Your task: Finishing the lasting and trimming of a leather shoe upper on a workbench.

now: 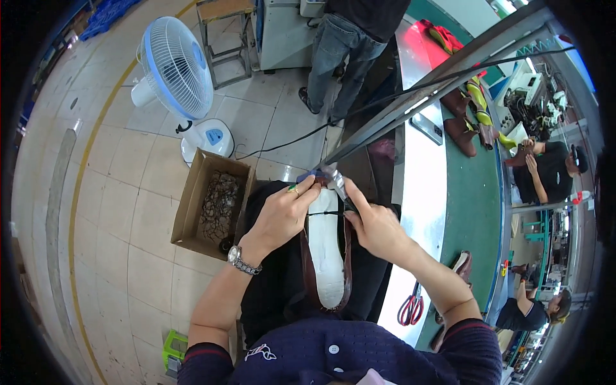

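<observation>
A dark brown leather shoe upper (pixel 348 282) lies bottom up over my lap, its toe pointing away from me. Its underside shows a long white insole (pixel 326 256), crossed near the front by a thin black strip (pixel 326 213). My left hand (pixel 282 215), wearing a ring and a watch, pinches the leather at the left of the toe. In my closed right hand (pixel 378 228) is a pair of pliers (pixel 335 181); the metal head is at the toe edge, close to my left fingertips. My fingers hide most of the handles and the exact bite of the jaws.
On my left stand a cardboard box (pixel 181 221) of dark scraps and a blue-white fan (pixel 176 67). To my right runs a metal-edged green bench (pixel 471 212) with scissors (pixel 410 309), a phone (pixel 428 128) and shoes (pixel 459 133). A slanting metal bar (pixel 410 106) and a standing person (pixel 346 48) are ahead.
</observation>
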The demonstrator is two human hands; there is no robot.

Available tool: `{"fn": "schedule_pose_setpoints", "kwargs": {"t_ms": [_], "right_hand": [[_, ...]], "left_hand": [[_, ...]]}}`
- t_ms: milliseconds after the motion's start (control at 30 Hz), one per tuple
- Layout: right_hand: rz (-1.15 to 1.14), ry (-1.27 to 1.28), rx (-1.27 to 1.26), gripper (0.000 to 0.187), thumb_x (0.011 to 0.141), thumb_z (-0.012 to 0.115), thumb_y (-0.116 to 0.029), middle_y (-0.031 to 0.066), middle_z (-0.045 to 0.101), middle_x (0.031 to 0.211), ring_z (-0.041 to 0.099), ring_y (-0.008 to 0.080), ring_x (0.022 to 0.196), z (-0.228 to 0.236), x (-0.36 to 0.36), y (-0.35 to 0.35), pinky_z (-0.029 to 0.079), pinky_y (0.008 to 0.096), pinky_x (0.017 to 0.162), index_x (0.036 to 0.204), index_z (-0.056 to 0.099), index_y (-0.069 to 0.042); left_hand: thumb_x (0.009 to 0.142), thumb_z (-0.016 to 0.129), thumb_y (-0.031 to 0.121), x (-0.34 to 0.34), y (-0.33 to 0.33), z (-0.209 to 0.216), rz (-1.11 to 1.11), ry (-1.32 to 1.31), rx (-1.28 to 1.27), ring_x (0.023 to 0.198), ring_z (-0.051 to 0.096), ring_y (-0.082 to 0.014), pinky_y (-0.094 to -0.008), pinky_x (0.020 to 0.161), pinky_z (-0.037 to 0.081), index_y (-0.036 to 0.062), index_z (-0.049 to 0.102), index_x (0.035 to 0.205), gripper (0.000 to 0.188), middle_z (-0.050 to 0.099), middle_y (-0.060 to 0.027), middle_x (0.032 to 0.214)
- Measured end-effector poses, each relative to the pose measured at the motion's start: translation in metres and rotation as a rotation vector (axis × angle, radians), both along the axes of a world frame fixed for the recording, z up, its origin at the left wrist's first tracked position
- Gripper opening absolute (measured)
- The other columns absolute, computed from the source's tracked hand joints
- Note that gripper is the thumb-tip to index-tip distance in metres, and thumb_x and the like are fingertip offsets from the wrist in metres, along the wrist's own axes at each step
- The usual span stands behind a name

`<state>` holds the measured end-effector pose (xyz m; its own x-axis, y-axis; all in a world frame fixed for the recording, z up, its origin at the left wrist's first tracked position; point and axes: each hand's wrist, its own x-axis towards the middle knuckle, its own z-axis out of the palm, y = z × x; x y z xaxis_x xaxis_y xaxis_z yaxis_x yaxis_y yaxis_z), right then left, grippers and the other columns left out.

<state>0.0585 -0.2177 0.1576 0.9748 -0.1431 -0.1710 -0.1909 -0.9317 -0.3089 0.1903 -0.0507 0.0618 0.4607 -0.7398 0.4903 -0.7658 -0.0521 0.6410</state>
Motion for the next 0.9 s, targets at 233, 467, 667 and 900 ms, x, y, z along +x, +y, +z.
{"fn": "schedule_pose_setpoints", "kwargs": {"t_ms": [233,467,667,900], "right_hand": [[-0.118,-0.39,0.256,0.064,0.092,0.056,-0.01,0.0247,0.063,0.071,0.064,0.0411,0.064,0.005,0.0,0.011,0.052,0.0471,0.059,0.149,0.026,-0.012],[0.069,-0.148,0.102,0.071,0.093,0.056,-0.013,0.0229,0.063,0.068,0.065,0.039,0.062,0.021,0.01,0.002,0.052,0.0475,0.058,0.152,0.017,-0.017],[0.036,0.06,-0.009,0.065,0.093,0.055,-0.015,0.0198,0.063,0.07,0.064,0.0383,0.064,-0.001,0.004,0.005,0.053,0.0466,0.062,0.15,0.024,-0.017],[-0.747,-0.259,0.513,0.064,0.09,0.056,-0.008,0.0244,0.067,0.091,0.065,0.0448,0.083,-0.023,-0.077,-0.02,0.049,0.0486,0.073,0.148,0.028,-0.014]], "left_hand": [[0.086,0.059,-0.001,0.0,0.0,0.002,0.03,0.038,-0.024,0.089,0.067,-0.0338,-0.038,0.078,0.054,-0.0013,0.064,0.106,0.021,0.065,-0.0182,0.116],[0.088,0.06,0.001,-0.004,0.004,0.005,0.049,0.199,-0.037,0.084,0.066,-0.0349,-0.0381,0.075,0.054,0.0005,0.057,0.104,0.016,0.067,-0.0195,0.108],[0.092,0.061,0.009,-0.006,0.007,0.01,0.092,0.494,-0.027,0.103,0.068,-0.0289,-0.0337,0.084,0.053,0.0032,0.048,0.117,0.029,0.069,-0.0193,0.109],[0.091,0.058,0.004,-0.007,-0.001,0.033,0.068,0.327,0.123,0.102,0.067,-0.0303,-0.0337,0.087,0.051,0.0047,0.064,0.118,0.028,0.068,-0.015,0.113]]}}
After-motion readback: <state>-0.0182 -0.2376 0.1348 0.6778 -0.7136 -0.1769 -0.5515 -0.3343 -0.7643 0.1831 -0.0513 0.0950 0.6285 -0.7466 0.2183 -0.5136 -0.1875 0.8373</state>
